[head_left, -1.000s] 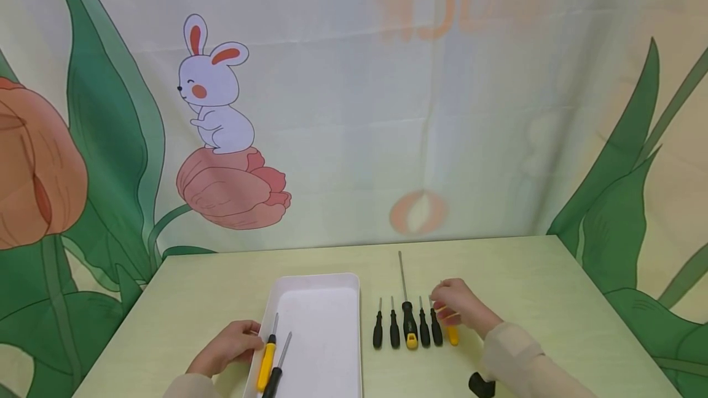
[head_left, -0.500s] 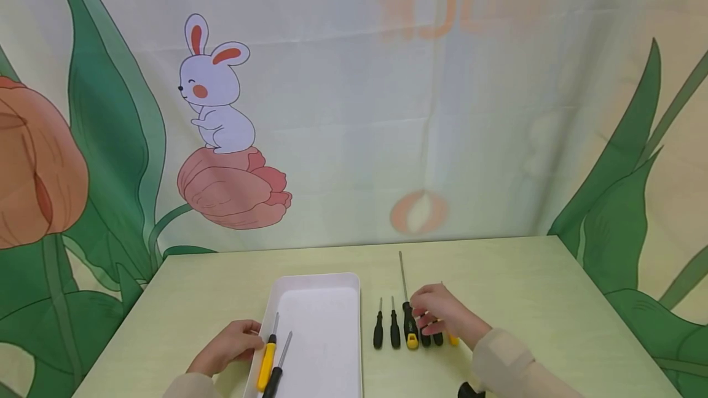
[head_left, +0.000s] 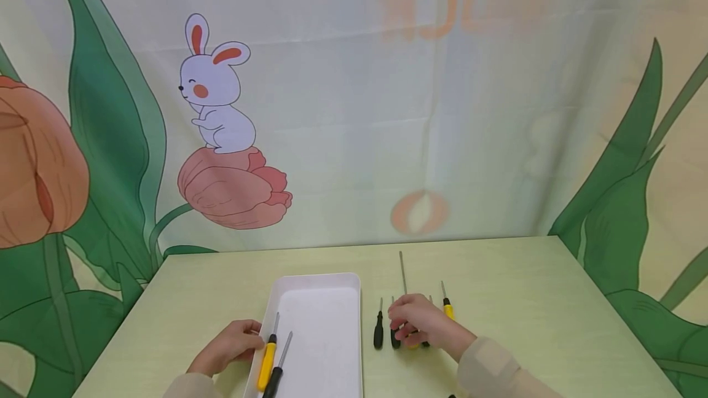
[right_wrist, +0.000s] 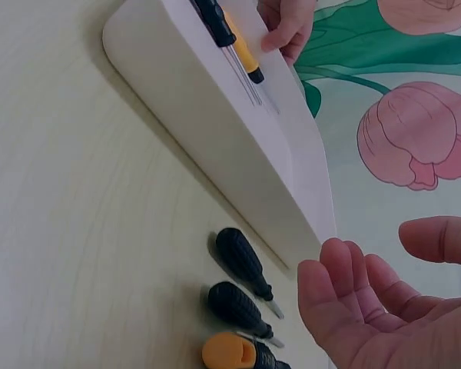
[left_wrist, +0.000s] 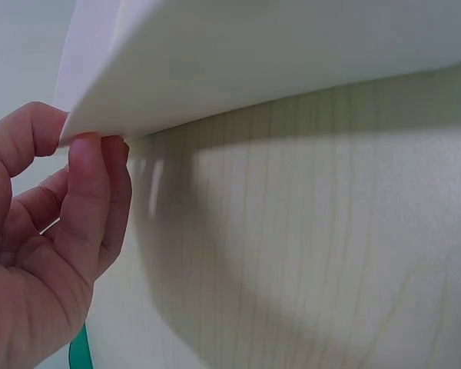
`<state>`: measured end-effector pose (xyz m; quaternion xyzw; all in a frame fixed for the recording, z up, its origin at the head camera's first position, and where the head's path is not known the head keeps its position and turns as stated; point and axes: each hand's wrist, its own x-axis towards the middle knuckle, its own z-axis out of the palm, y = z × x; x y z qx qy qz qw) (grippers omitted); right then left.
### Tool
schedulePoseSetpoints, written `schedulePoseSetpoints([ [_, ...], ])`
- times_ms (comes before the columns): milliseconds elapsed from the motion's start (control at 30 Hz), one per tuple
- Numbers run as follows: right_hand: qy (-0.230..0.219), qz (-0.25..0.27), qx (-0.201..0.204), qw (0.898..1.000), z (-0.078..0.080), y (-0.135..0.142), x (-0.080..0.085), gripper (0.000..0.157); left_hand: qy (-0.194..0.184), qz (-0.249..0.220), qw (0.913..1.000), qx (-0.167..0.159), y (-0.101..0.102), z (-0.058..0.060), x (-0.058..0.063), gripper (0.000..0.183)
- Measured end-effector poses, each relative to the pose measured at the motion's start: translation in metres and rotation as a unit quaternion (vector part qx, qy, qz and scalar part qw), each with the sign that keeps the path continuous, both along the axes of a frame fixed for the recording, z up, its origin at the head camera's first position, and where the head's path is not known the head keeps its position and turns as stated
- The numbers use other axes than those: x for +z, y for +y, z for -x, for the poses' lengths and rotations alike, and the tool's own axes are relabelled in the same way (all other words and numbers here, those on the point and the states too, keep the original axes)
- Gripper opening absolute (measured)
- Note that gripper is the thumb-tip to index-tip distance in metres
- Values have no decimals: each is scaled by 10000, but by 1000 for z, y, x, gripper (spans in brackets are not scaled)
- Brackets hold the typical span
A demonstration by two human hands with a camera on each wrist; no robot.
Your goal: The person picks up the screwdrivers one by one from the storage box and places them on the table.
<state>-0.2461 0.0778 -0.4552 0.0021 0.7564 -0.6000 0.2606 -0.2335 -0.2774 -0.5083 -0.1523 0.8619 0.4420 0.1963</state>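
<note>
My left hand [head_left: 229, 344] pinches the left rim of a white tray [head_left: 326, 336] between thumb and fingers; the left wrist view shows the fingertips on the tray's edge [left_wrist: 100, 115]. Inside the tray lie a yellow screwdriver [head_left: 267, 364] and a black screwdriver [head_left: 275, 379]. To the tray's right, my right hand [head_left: 423, 322] hovers over a row of screwdrivers, its fingers loosely bent with nothing between them in the right wrist view. The leftmost black screwdriver [head_left: 378, 331] shows whole. The hand partly covers a second black one [right_wrist: 234, 306] and a long-shafted one [head_left: 403, 275].
A yellow-handled screwdriver [head_left: 448, 310] lies at the row's right end. The light wooden table [head_left: 514, 287] reaches back to a printed curtain [head_left: 332, 140]. A dark object [head_left: 452, 396] just shows at the bottom edge.
My right hand has moved left along the row, from the yellow screwdriver at the right end to over the long and second black screwdrivers. The left hand and tray have stayed in place.
</note>
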Motion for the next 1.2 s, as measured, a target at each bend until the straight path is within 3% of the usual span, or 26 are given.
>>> schedulePoseSetpoints([
  [733, -115, 449, 567, 9973, -21, -41, -8, 25, -88, 51, 9999, 31, 1, 0, 2, 40],
  [1200, -231, 425, 490, 9976, -35, -73, -15, 15, -80, 22, 10000, 6, 1, -1, 2, 39],
])
